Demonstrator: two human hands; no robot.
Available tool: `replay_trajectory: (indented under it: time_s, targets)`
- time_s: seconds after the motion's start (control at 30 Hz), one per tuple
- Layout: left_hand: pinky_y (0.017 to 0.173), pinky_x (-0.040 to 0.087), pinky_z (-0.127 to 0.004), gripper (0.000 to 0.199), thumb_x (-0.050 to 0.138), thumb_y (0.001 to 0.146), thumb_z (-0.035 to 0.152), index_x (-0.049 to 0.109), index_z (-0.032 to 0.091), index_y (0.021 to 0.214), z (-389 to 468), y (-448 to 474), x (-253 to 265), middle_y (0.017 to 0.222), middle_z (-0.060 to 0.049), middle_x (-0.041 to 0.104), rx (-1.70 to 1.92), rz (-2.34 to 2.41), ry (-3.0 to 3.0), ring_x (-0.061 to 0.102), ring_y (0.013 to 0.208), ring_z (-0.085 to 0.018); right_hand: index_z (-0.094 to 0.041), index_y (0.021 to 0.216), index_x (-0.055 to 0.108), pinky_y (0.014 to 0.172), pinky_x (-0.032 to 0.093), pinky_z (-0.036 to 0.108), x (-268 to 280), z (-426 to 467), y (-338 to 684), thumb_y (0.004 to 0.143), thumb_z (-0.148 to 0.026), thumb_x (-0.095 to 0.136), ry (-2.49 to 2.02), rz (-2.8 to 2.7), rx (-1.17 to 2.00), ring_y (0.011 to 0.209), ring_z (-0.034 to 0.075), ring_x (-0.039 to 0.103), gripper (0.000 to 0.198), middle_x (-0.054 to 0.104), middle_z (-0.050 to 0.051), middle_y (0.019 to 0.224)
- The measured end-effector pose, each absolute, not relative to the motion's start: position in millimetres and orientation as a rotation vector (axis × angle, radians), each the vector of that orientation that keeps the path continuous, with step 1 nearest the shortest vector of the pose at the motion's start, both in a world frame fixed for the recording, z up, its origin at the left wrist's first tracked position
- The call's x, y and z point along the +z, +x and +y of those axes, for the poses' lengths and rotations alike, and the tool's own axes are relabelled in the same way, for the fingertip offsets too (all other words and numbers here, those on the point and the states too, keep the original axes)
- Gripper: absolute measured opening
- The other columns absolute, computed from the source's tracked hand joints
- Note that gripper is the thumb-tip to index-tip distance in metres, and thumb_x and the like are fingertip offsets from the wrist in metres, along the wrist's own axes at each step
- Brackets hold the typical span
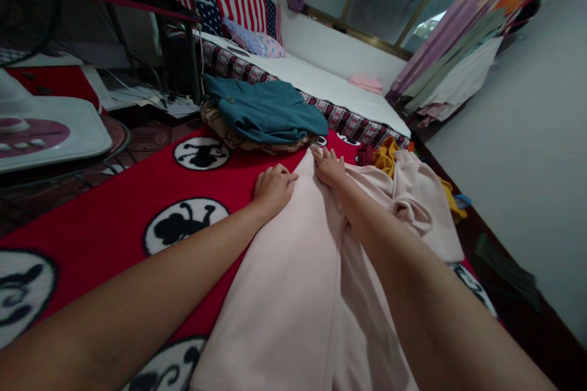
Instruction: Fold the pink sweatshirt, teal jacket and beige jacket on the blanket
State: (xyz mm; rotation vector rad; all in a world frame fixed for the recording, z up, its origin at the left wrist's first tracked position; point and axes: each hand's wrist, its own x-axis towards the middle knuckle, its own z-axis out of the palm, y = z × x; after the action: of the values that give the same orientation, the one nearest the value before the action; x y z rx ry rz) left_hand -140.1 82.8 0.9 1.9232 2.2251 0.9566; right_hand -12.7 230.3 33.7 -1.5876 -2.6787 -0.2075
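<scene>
A pale pink garment (pixel 293 269) lies stretched lengthwise over a red blanket (pixel 243 177), its far end narrowing to a corner. Its right part is bunched up, with a twisted fold. My left hand (pixel 275 188) rests at the garment's left edge, fingers slightly bent and the thumb reaching onto the cloth. Farther along, my right hand (pixel 329 166) lies on top of the garment near its far corner, fingers spread. Just beyond both hands sits a pile with a folded teal garment (pixel 270 111) on top and a tan patterned cloth under it.
Mustard-yellow cloth (pixel 386 157) lies at the right edge of the blanket. Behind stands a bed (pixel 312 76) with pillows and a pink folded cloth. A white fan base (pixel 50 134) and a desk are at left. Clothes (pixel 458 88) hang by the curtain at right.
</scene>
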Motion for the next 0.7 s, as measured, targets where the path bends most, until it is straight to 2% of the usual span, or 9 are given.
replay_trajectory:
  time_s: [0.1, 0.23, 0.33, 0.37, 0.47, 0.53, 0.6, 0.7]
  targets:
    - [0.086, 0.045, -0.036, 0.030, 0.052, 0.091, 0.029, 0.071, 0.031, 0.114, 83, -141, 1, 0.111, -0.004, 0.063, 0.937, 2.230, 1.937, 0.056, 0.102, -0.024, -0.023, 0.146, 0.040, 0.111, 0.021, 0.061, 44, 195, -5, 0.096, -0.031, 0.041, -1.540, -2.667, -0.226, 0.147, 0.034, 0.015, 0.051, 0.017, 0.012, 0.161]
    - [0.085, 0.044, -0.037, 0.031, 0.049, 0.092, 0.031, 0.071, 0.031, 0.115, 82, -141, 0, 0.111, -0.005, 0.062, 0.929, 2.229, 1.957, 0.056, 0.101, -0.025, -0.019, 0.147, 0.038, 0.112, 0.021, 0.061, 45, 105, 25, 0.093, -0.041, 0.047, -1.327, -2.701, -0.133, 0.147, 0.033, 0.017, 0.059, 0.015, 0.016, 0.160]
    - [0.085, 0.044, -0.038, 0.031, 0.048, 0.093, 0.030, 0.071, 0.029, 0.114, 80, -139, 0, 0.111, -0.008, 0.062, 0.925, 2.232, 1.990, 0.055, 0.102, -0.026, -0.017, 0.147, 0.038, 0.112, 0.024, 0.057, 36, 36, 58, 0.094, -0.043, 0.047, -1.033, -2.870, 0.161, 0.145, 0.031, 0.024, 0.059, 0.026, 0.018, 0.157]
    - [0.086, 0.044, -0.039, 0.031, 0.048, 0.093, 0.029, 0.071, 0.027, 0.113, 78, -137, 1, 0.113, -0.009, 0.061, 0.932, 2.239, 2.011, 0.055, 0.103, -0.027, -0.019, 0.144, 0.042, 0.112, 0.028, 0.054, 35, 21, 69, 0.093, -0.043, 0.049, -0.948, -2.877, 0.259, 0.142, 0.029, 0.031, 0.057, 0.033, 0.017, 0.154]
    - [0.094, 0.041, -0.044, 0.033, 0.049, 0.091, 0.026, 0.068, 0.024, 0.118, 73, -133, 5, 0.131, -0.013, 0.053, 1.027, 2.177, 2.171, 0.050, 0.116, -0.031, -0.023, 0.120, 0.064, 0.101, 0.044, 0.038, 44, 9, 102, 0.093, -0.034, 0.051, -0.870, -2.722, 0.400, 0.121, 0.022, 0.057, 0.032, 0.058, 0.011, 0.135]
    - [0.102, 0.037, -0.046, 0.036, 0.054, 0.089, 0.028, 0.065, 0.025, 0.123, 71, -130, 6, 0.143, -0.011, 0.045, 1.089, 1.950, 2.378, 0.044, 0.126, -0.031, -0.023, 0.107, 0.069, 0.097, 0.046, 0.036, 58, 25, 123, 0.093, -0.028, 0.049, -0.962, -2.558, 0.253, 0.111, 0.020, 0.061, 0.024, 0.066, 0.008, 0.122]
    - [0.106, 0.036, -0.042, 0.036, 0.055, 0.089, 0.033, 0.064, 0.026, 0.123, 70, -128, 5, 0.143, -0.009, 0.048, 1.032, 1.612, 2.551, 0.046, 0.127, -0.028, -0.021, 0.110, 0.067, 0.102, 0.041, 0.041, 70, 50, 143, 0.091, -0.028, 0.052, -1.140, -2.387, -0.026, 0.117, 0.024, 0.056, 0.025, 0.064, 0.010, 0.124]
    - [0.103, 0.040, -0.037, 0.034, 0.052, 0.091, 0.037, 0.069, 0.024, 0.117, 74, -128, 0, 0.130, -0.010, 0.060, 0.873, 1.364, 2.598, 0.056, 0.117, -0.024, -0.017, 0.128, 0.057, 0.102, 0.040, 0.046, 73, 82, 170, 0.079, -0.039, 0.066, -1.572, -2.113, -0.269, 0.127, 0.032, 0.046, 0.054, 0.052, 0.016, 0.137]
